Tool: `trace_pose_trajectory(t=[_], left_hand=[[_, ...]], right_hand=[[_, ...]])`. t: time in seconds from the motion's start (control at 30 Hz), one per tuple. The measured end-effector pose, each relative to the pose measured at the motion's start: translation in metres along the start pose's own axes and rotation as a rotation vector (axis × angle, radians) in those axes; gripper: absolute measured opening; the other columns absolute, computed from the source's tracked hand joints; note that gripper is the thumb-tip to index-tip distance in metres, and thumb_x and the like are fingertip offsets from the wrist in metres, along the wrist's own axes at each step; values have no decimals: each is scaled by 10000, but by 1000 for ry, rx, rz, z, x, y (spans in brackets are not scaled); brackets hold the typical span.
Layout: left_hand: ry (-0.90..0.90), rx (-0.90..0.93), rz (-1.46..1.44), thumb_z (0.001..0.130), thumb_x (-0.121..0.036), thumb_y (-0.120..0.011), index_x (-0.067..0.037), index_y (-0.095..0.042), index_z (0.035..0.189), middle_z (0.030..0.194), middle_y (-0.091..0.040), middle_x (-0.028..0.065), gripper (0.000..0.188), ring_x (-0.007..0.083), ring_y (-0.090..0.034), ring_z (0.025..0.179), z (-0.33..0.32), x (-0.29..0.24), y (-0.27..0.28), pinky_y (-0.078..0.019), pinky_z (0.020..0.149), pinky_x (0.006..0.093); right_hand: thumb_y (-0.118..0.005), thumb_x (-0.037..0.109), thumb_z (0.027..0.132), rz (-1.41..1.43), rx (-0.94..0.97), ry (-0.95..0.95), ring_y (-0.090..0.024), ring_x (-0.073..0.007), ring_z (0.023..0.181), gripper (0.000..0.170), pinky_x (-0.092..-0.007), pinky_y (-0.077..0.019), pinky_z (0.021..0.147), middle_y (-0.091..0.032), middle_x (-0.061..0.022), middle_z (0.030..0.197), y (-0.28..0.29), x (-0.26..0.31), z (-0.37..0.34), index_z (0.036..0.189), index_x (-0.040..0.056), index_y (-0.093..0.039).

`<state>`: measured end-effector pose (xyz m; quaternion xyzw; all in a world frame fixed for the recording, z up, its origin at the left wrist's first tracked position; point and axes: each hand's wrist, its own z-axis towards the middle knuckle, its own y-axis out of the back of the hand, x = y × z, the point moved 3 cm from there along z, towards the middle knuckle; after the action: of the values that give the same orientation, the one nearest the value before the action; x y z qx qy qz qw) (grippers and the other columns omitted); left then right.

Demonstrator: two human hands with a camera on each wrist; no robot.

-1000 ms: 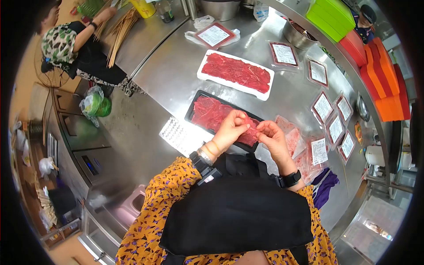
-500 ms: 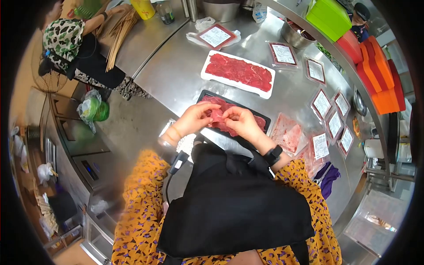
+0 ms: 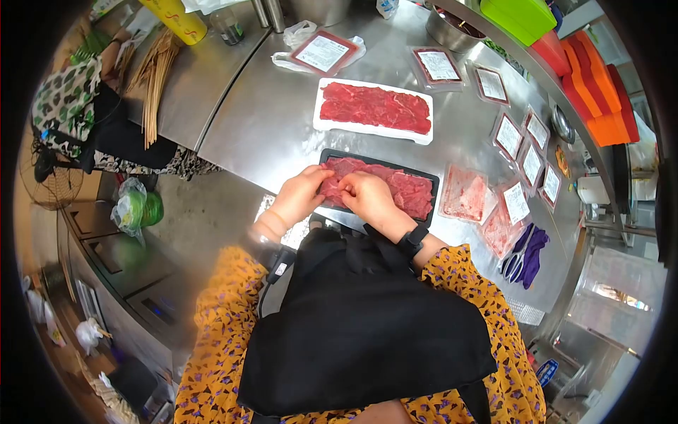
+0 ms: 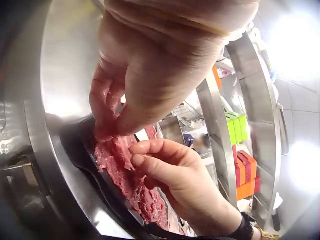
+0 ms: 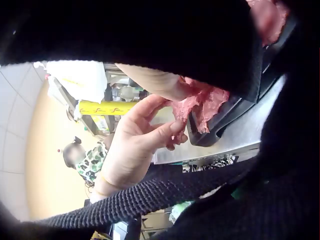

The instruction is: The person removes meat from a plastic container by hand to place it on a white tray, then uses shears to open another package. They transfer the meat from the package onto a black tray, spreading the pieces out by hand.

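Thin slices of raw red meat (image 3: 409,192) lie spread in a black tray (image 3: 434,201) in front of me. At its left end my left hand (image 3: 295,196) pinches the edge of a meat slice (image 5: 182,110) between thumb and fingers, as the right wrist view shows. Close beside it, my right hand (image 3: 371,199) pinches the meat with thumb and forefinger; the left wrist view shows this hand (image 4: 182,172) side-on. Behind stands a white tray (image 3: 367,132) filled with similar red meat (image 3: 374,107).
Several sealed, labelled meat packs (image 3: 508,136) lie to the right, with clear packs of paler meat (image 3: 466,194) nearer. Scissors (image 3: 514,267) and a purple cloth (image 3: 534,258) sit near the table's right edge. Bamboo skewers (image 3: 152,92) and another person (image 3: 67,106) are at left.
Both hands have moved from the black tray's right end to its left end, with a meat slice between them, and come down onto the meat there. The head view has shifted slightly.
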<state>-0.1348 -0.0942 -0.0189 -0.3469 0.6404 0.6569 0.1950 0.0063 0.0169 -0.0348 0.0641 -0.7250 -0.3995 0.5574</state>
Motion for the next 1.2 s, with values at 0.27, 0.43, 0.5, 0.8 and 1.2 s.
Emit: trace_pose_trajectory(t=[0.27,0.43,0.5,0.8,1.2], left_hand=[[-6,51,120,696,-8,-728,-37,-596,1183,1249,-542,189,505,381,-626,992,3,2,-3,-538,831,421],[-47,27,165,665,-21,-766,-67,-605,1186,1230,-557,152,548,361,-645,932,8,5,-4,-544,790,412],[-65,21,177,658,-24,-775,-67,-603,1189,1226,-557,153,559,365,-646,926,10,4,-3,-546,786,413],[-46,62,160,657,9,-750,-33,-587,1177,1223,-547,181,547,380,-638,943,10,-2,1,-548,792,415],[-247,27,13,701,13,-742,-72,-582,1231,1203,-565,104,560,246,-660,769,29,-34,25,-556,707,339]], right_hand=[[-666,113,746,-172,-20,16,-645,-323,784,89,-434,-514,665,-647,-102,837,-9,8,-1,830,86,-677],[-664,119,744,-166,-26,-5,-641,-323,789,70,-440,-515,667,-638,-100,824,-7,9,-1,806,88,-673],[-667,123,745,-175,-43,1,-639,-323,785,67,-440,-513,662,-633,-99,817,-6,7,-2,803,89,-673],[-699,95,739,-115,-47,-20,-645,-317,773,161,-424,-508,659,-648,-90,835,-1,2,-6,897,86,-666],[-664,66,785,677,115,-298,-637,-136,728,359,-277,-492,643,-673,-36,848,4,-30,-12,1142,55,-624]])
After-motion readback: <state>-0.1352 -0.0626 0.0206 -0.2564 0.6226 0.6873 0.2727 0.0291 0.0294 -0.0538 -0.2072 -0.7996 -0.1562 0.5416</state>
